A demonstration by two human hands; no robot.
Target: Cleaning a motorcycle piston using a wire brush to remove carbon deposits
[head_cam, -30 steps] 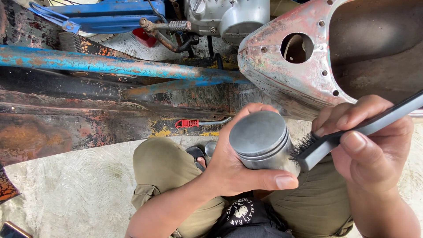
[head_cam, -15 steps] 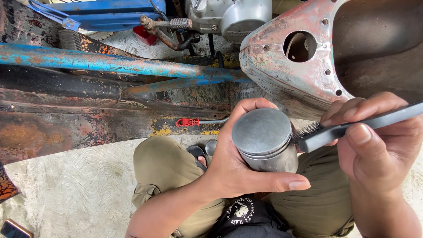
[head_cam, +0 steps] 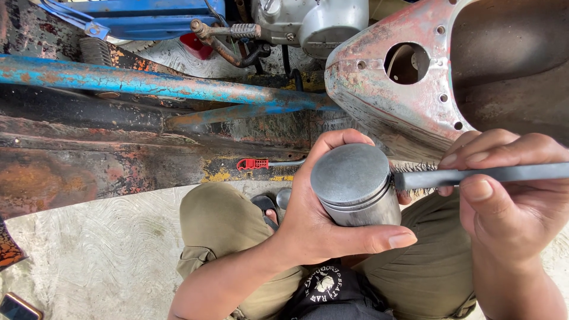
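Left hand (head_cam: 314,225) grips a grey metal piston (head_cam: 355,184), crown up and tilted toward the camera; fingers curl behind its far side, thumb runs under the skirt. The piston sits above the person's lap, between the two hands.

Right hand (head_cam: 510,201) is closed on the dark handle of a wire brush (head_cam: 450,176). The handle runs to the right of the piston; bristles show above and below the brush head, which is just beside, apparently touching, the piston's right side near the ring grooves. Exact contact cannot be confirmed.

Surroundings, relative to the piston: a red-handled tool (head_cam: 255,163) lies left of it at the foot of a rusty frame (head_cam: 118,160); a blue tube (head_cam: 154,86) crosses above and left; an engine (head_cam: 308,21) sits well above; a worn reddish body panel (head_cam: 385,101) with a round hole is directly above and right. A phone (head_cam: 18,307) lies far lower left on the concrete floor (head_cam: 95,237).

Judgement: the step in hand is brushing the piston's side. The next move likely calls for a firm left-hand hold while the piston is turned to present an unbrushed part, with the bristles kept on the grooves
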